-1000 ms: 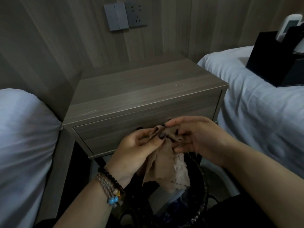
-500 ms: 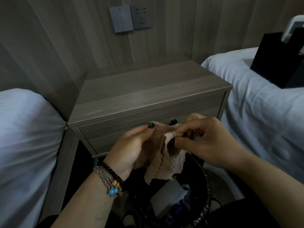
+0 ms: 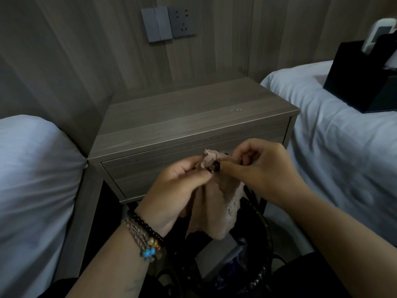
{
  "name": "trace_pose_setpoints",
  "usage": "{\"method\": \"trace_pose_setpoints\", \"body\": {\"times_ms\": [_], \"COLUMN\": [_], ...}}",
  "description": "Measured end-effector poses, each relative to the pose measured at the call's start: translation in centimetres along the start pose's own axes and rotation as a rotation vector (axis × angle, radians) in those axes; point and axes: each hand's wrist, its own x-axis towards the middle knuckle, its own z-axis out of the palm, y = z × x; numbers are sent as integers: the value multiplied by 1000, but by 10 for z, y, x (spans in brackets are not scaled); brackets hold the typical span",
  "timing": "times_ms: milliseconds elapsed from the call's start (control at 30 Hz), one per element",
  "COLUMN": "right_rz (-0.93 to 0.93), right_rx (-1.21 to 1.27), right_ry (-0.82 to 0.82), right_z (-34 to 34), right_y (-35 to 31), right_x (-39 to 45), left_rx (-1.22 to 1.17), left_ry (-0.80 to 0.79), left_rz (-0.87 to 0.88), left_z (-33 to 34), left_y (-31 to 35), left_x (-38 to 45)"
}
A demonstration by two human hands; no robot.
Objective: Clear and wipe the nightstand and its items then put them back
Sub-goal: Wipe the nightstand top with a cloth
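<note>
A grey-brown wooden nightstand (image 3: pixel 193 117) with one drawer stands between two beds, its top bare. In front of the drawer I hold a beige cloth (image 3: pixel 217 205) with both hands. My left hand (image 3: pixel 176 190) grips its left side with thumb and curled fingers. My right hand (image 3: pixel 264 171) pinches the upper edge from the right. The cloth hangs down crumpled over a black waste bin (image 3: pixel 257 274). A black box (image 3: pixel 363 80) holding a white remote (image 3: pixel 380 33) sits on the right bed.
White bedding lies at the left (image 3: pixel 32 190) and the right (image 3: pixel 343 147). The wood-panelled wall behind carries grey switches and a socket (image 3: pixel 167 24). The bin below my hands holds some rubbish.
Both hands have shifted their grip along the cloth's top edge, bunching it closer together. My view has tilted slightly, moving the nightstand a little to the right.
</note>
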Motion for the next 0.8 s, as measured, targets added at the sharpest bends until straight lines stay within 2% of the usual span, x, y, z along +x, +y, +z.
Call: {"method": "trace_pose_setpoints", "body": {"times_ms": [100, 200, 333, 433, 500, 567, 633, 733, 800], "right_rz": [120, 227, 459, 542, 561, 517, 441, 322, 240], "right_rx": [107, 212, 430, 544, 648, 763, 752, 589, 436], "right_ry": [30, 35, -163, -308, -351, -310, -197, -13, 42], "right_z": [-11, -22, -33, -48, -59, -67, -73, -79, -78], "right_y": [2, 8, 13, 19, 23, 27, 29, 29, 25], "right_x": [2, 2, 0, 5, 11, 19, 31, 64, 90], "left_rx": [-129, -181, -276, -310, -247, -174, -109, -148, -193], "left_ry": [45, 8, -72, -100, -101, -79, -47, -4, 53], "left_rz": [-38, -56, -76, -90, -72, -26, 43, 107, 100], "left_z": [-1, 4, 16, 27, 35, 42, 49, 52, 49], "left_y": [9, 18, 21, 20, 21, 24, 25, 25, 24], "left_x": [6, 12, 19, 29, 39, 50, 63, 81, 92]}}
